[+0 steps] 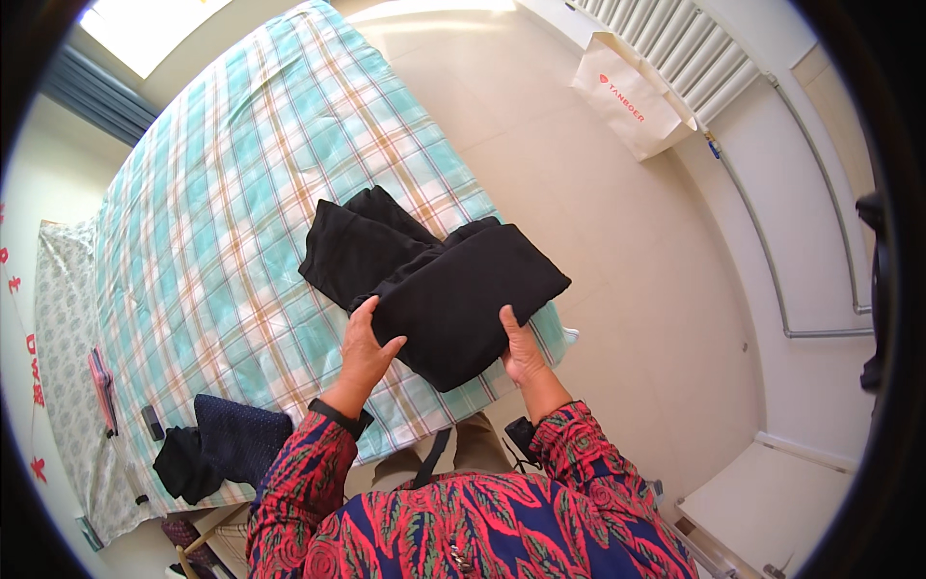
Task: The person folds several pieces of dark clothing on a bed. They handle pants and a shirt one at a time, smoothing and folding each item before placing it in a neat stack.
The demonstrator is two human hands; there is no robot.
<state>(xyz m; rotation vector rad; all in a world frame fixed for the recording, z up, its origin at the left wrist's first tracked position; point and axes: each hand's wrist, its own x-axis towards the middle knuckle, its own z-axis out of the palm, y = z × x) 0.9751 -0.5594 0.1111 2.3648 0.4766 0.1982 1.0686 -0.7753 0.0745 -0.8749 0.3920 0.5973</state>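
Observation:
A black garment (pixel 463 304), probably trousers, lies folded over itself near the corner of a bed. Two overlapping leg-like parts stick out from the fold toward the far left. My left hand (pixel 367 354) is at the left edge of the folded part, its thumb on the cloth and a fingertip at the fold. At the right edge, my right hand (pixel 521 351) has its thumb on top, with the other fingers hidden beneath the cloth. The near edge of the fold hangs rounded between both hands.
A checked bedspread (pixel 239 174) covers the bed. Dark folded clothes (pixel 242 434) and a small dark device (pixel 153 423) lie at its lower left. A white paper bag (pixel 629 98) stands on the floor by a radiator (pixel 673 43). A white surface (pixel 759 499) is at the lower right.

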